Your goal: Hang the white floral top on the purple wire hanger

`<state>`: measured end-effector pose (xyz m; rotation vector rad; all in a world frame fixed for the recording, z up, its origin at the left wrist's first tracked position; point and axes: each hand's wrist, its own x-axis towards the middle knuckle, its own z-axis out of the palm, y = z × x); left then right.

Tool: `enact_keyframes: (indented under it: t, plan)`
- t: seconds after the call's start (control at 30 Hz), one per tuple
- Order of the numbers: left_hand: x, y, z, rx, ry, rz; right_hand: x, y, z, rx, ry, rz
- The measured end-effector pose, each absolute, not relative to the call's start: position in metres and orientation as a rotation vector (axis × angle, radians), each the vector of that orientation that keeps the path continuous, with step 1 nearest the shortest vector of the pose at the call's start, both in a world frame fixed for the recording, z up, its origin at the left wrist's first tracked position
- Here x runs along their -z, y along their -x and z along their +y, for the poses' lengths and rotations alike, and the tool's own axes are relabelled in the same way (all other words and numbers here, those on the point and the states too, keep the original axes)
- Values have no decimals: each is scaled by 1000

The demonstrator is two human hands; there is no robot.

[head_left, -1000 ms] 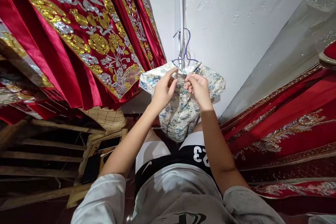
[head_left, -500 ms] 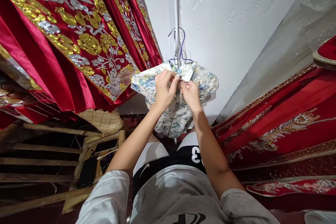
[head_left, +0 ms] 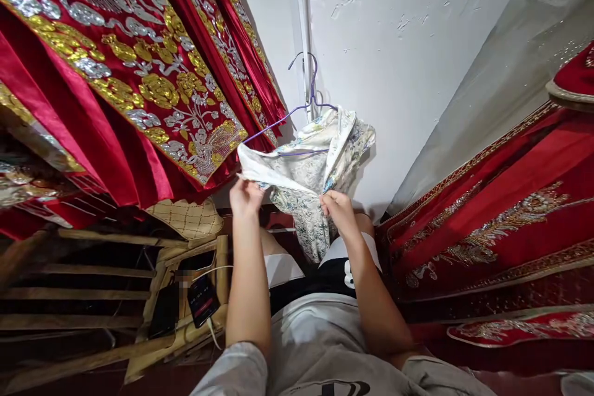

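Note:
A white blouse with a blue and green floral print (head_left: 309,213) hangs half off a purple wire hanger (head_left: 297,110). The hanger's hook is up at a pale vertical rail (head_left: 304,18). My left hand (head_left: 245,197) is closed on the blouse's left side, pulled out and down so that the hanger's left arm shows bare. My right hand (head_left: 338,205) pinches the edge of the front opening near the middle. Between my hands the front gapes and the pale inner side shows. On the right, the shoulder still covers the hanger.
Red embroidered garments hang at the left (head_left: 158,86) and right (head_left: 487,241). A bamboo chair (head_left: 148,322) at the lower left holds a lit phone (head_left: 203,303) with a white cable. The white wall (head_left: 394,74) stands behind the hanger.
My left hand has moved left and down, drawing the blouse's left side off the hanger arm. My right hand has come slightly lower. The front has opened wide.

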<state>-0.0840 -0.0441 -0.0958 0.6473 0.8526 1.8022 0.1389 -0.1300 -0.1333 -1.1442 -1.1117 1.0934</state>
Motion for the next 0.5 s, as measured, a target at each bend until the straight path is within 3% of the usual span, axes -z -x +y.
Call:
enact_keyframes:
  t: [0.2, 0.3, 0.5]
  plan:
    - [150, 31, -78, -1647, -274, 806, 129, -165, -137, -1308, 1209, -1335]
    - [143, 20, -92, -1569, -637, 786, 137, -168, -137, -1412, 1283, -1397]
    - [105, -10, -139, -1169, -1534, 661, 140, -149, -126, -1402, 1082, -991]
